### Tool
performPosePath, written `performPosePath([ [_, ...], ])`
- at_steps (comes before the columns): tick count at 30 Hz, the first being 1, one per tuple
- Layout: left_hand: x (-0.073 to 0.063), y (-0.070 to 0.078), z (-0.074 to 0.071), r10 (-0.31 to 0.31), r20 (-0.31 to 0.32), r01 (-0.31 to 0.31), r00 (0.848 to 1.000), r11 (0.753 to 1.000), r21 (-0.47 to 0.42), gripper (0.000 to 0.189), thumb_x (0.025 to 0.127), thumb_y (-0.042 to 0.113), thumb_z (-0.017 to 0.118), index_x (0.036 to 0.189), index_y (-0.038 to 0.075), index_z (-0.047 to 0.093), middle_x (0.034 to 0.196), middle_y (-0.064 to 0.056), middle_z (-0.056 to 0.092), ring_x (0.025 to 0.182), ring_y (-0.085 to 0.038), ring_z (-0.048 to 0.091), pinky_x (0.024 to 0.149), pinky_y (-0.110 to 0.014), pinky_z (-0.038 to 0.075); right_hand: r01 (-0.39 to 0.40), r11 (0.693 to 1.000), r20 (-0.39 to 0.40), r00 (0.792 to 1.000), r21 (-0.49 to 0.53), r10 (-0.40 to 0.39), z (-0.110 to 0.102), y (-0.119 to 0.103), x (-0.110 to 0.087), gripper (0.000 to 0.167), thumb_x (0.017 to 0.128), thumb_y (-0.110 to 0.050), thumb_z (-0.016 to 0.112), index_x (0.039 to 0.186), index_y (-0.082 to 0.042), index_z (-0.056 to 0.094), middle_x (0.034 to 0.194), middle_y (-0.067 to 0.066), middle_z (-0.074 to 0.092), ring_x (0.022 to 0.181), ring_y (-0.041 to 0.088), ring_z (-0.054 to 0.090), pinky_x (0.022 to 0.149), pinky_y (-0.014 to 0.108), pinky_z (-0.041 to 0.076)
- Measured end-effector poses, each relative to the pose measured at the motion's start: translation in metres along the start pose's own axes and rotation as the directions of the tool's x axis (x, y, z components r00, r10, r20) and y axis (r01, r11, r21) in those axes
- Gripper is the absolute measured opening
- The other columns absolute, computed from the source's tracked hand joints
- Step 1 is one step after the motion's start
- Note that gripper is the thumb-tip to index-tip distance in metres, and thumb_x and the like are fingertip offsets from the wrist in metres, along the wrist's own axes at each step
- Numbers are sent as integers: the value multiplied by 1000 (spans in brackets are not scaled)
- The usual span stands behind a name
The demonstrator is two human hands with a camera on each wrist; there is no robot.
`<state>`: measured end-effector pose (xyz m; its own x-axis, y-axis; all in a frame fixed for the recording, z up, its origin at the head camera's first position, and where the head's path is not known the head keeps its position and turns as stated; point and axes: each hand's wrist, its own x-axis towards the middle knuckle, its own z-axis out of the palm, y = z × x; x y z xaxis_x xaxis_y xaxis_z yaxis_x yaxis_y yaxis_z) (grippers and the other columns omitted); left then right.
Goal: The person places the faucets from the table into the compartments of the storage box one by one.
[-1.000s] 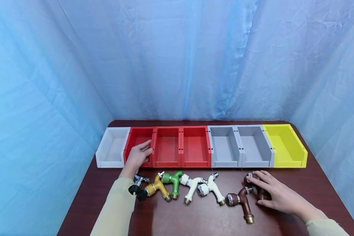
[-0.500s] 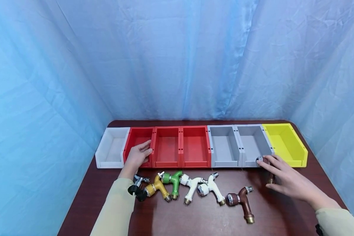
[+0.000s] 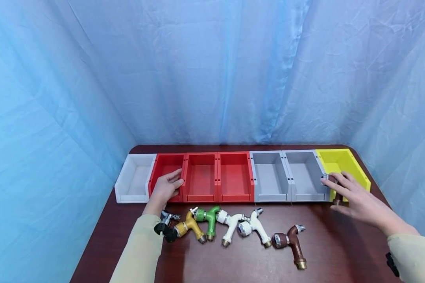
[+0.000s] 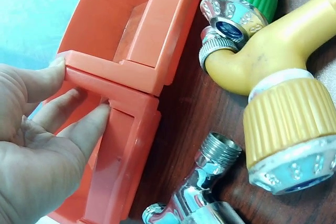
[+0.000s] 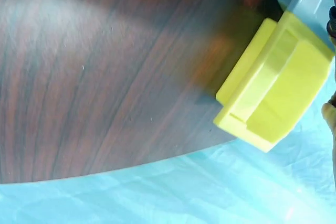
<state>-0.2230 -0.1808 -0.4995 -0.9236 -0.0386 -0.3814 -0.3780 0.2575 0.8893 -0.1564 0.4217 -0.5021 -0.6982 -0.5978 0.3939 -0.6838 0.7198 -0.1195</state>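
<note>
My right hand (image 3: 357, 198) holds a brown tap (image 3: 338, 197) over the front of the yellow bin (image 3: 343, 196) at the right end of the row. In the right wrist view only slivers of that hand and tap show at the right edge. On the left, my left hand (image 3: 165, 189) pinches the side wall of the leftmost red bin (image 4: 107, 166), thumb on the rim and fingers inside. Close by it lie a chrome tap (image 4: 197, 182) with a black knob and a yellow tap (image 4: 289, 114). Another brown tap (image 3: 294, 245) rests on the table, left of my right hand.
The bin row also has a white bin (image 3: 136, 196), two more red bins (image 3: 202, 196) and two grey bins (image 3: 272, 196). A green tap (image 3: 210, 222) and two white taps (image 3: 230, 226) lie before them. Blue curtains (image 3: 212, 78) enclose the table (image 3: 212, 263).
My right hand has lifted the brown tap off the table and carried it right and away from me, past the grey bin to the yellow one. My left hand has stayed in place.
</note>
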Motion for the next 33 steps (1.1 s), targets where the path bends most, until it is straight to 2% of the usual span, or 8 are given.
performPosePath([
  [3, -1, 1, 0, -3, -2, 3, 1000, 1000, -1, 58, 102, 19, 64, 156, 26, 45, 156, -9, 48, 140, -36, 49, 104, -50, 51, 10, 1000, -15, 1000, -12, -10, -1, 10, -1, 80, 94, -70, 41, 147, -11, 55, 139, 30, 52, 128, 50, 43, 124, 23, 5],
  [9, -1, 0, -1, 0, 2, 0, 1000, 1000, 0, 57, 102, 19, 63, 156, 25, 45, 157, -10, 47, 140, -36, 49, 104, -50, 51, -16, 1000, -6, 1000, -22, 16, -3, 25, -2, 83, 94, -73, 38, 145, -10, 57, 136, 27, 53, 121, 47, 46, 119, 14, 5],
  [13, -1, 1, -1, -13, -3, 13, 1000, 1000, -6, 58, 101, 19, 65, 156, 26, 46, 156, -9, 49, 140, -35, 50, 103, -50, 52, -4, 1000, -15, 1000, -7, 3, -3, 34, -2, 83, 94, -72, 40, 143, -8, 58, 136, 27, 54, 118, 45, 48, 123, 19, 7],
  [18, -2, 1, -1, -20, -6, 20, 1000, 1000, -4, 59, 101, 20, 65, 156, 26, 45, 156, -10, 48, 140, -37, 49, 103, -50, 52, 1, 1000, -14, 1000, 7, -1, -1, 44, -1, 81, 91, -70, 46, 143, -10, 58, 135, 27, 54, 120, 47, 45, 116, 12, 10],
  [21, 0, 1, -1, -19, -6, 19, 1000, 1000, 0, 58, 102, 20, 64, 156, 26, 45, 157, -10, 48, 140, -36, 49, 104, -50, 51, -29, 1000, 16, 999, 1, 29, -3, 47, 0, 77, 84, -51, 79, 146, -11, 56, 138, 27, 53, 125, 48, 42, 117, 13, 8],
  [23, 1, 1, 0, -23, -7, 23, 1000, 1000, -2, 57, 102, 19, 64, 156, 26, 46, 156, -9, 48, 140, -35, 50, 104, -50, 51, -49, 999, 35, 998, -7, 49, -3, 48, 1, 86, 72, -29, 93, 148, -12, 54, 140, 27, 51, 130, 49, 40, 122, 19, 6],
  [25, 1, 1, 0, -23, -7, 23, 1000, 1000, -2, 57, 102, 19, 63, 156, 26, 46, 156, -9, 48, 139, -35, 50, 104, -50, 51, -61, 998, 46, 997, -11, 61, -3, 48, 2, 100, 59, -9, 96, 149, -12, 53, 141, 29, 49, 133, 49, 39, 125, 25, 6],
  [33, 2, -1, -1, -17, -3, 17, 1000, 1000, 3, 57, 102, 20, 63, 156, 27, 45, 157, -9, 48, 140, -36, 49, 103, -49, 52, -72, 997, 56, 996, -6, 73, -3, 50, 5, 102, 60, -5, 95, 151, -12, 49, 143, 29, 47, 140, 49, 33, 128, 45, 12],
])
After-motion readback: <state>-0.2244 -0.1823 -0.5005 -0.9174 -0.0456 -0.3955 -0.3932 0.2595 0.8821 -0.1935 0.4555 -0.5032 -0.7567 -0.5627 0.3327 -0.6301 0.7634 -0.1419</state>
